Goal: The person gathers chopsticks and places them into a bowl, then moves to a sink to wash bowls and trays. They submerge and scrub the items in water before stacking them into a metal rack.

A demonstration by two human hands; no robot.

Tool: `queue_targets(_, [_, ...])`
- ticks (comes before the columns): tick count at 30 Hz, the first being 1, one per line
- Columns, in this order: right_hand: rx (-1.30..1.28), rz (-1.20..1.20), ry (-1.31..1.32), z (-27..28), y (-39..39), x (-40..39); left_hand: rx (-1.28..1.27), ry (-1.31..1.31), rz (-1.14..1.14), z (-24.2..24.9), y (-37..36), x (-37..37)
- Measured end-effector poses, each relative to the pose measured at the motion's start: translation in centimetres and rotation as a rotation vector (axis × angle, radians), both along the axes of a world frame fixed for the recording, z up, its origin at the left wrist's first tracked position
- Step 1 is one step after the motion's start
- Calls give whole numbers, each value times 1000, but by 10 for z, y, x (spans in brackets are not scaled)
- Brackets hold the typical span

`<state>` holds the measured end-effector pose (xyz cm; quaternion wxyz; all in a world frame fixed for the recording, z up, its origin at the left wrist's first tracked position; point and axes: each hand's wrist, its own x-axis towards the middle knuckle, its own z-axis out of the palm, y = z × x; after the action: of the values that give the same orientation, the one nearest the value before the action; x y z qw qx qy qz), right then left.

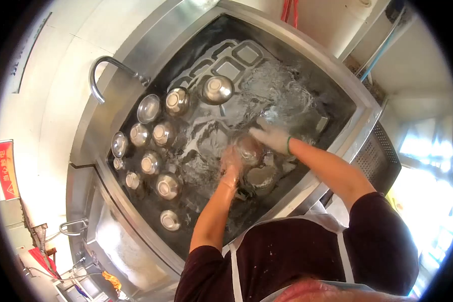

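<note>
Both my hands work at the water's surface in a large metal sink (307, 194). Between them sits a round metal bowl (249, 151), partly blurred by moving water. My left hand (231, 160) grips its left side, fingers partly hidden by the water. My right hand (271, 138), whitish as if gloved and with a green band at the wrist, stretches its fingers by the bowl's upper right rim. Just below the bowl, another round dish (261, 176) lies in the water.
Several metal bowls (167, 186) float along the sink's left side, one bowl (218, 89) farther back. Compartment trays (227, 68) lie submerged at the back. A curved metal handle (92, 80) rises at the left rim. A perforated basket (375, 156) stands outside, right.
</note>
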<state>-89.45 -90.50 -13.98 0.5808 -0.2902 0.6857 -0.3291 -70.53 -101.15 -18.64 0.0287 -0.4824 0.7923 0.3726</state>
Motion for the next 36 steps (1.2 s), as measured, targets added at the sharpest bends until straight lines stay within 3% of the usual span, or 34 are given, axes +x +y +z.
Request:
queue_targets(1, [-47,-120,-293,13,4,0,-17,45,-18,33,4,-16])
queue_targets(2, [-145,-165,-361,38,9,-2,-43,131,-45,61,4,-33])
queue_targets(4, [-336,-261,-502,84,17,-9,-163,508,-143,56,-23,-71])
queue_targets(5, [-356,-293,-364,71,19,-20,-224,678,-214,53,-37,-91])
queue_targets(6, [-365,-326,-221,59,21,-30,-578,632,-497,84,-49,-107])
queue_targets(8, [-362,-383,64,72,16,-41,-741,626,-586,123,-73,-147])
queue_targets(9, [-284,-510,363,81,12,-37,-846,531,-511,121,-93,-163])
queue_targets(10, [-115,-554,418,76,2,-40,-948,444,-445,115,-112,-177])
queue_targets(12, [61,-366,824,18,-17,-47,-512,137,-117,65,-146,-186])
queue_targets(13, [265,234,1156,33,-18,-49,-289,-55,-205,58,-164,-181])
queue_targets(14, [293,816,1511,48,-18,-51,19,-90,-278,59,-165,-176])
queue_targets(15, [162,644,1407,6,-29,-54,65,-139,-276,61,-151,-170])
queue_targets(16, [139,886,1414,13,-26,-59,150,-135,-46,33,-146,-162])
queue_targets(17, [80,131,818,-14,-37,-54,237,2,-145,0,-162,-140])
queue_targets(18, [-10,-573,188,-38,-49,-50,275,-51,-27,-27,-168,-125])
queue_targets(19, [-38,-537,128,-37,-47,-50,242,-106,-38,-43,-164,-115])
queue_targets(21, [-102,-408,294,-9,-39,-54,195,-101,155,-47,-152,-89])
queue_targets(23, [-140,-227,708,43,-9,-54,306,-100,280,0,-93,-91])
queue_targets(24, [-351,-293,822,48,-2,-57,426,-141,210,48,-60,-104])
queue_targets(27, [-886,-482,1151,70,21,-70,400,94,269,0,-74,-54])
queue_targets(28, [-999,-550,1249,89,37,-80,429,193,380,16,-56,-59])
queue_targets(29, [-856,-488,1079,117,58,-92,460,294,491,45,-28,-67])
queue_targets(30, [-724,-433,1097,144,84,-104,491,394,605,60,-12,-72])
queue_targets(31, [-592,-367,1116,171,109,-115,582,510,542,48,-24,-62])
queue_targets(32, [-458,-303,1320,181,135,-126,682,532,586,53,-22,-60])
queue_targets(34, [-562,-656,1460,157,169,-141,889,577,682,78,-9,-64])
queue_targets(35, [-714,-853,1189,144,174,-147,890,567,686,101,16,-83])
queue_targets(36, [-755,-899,1130,129,174,-149,906,548,515,103,25,-93])
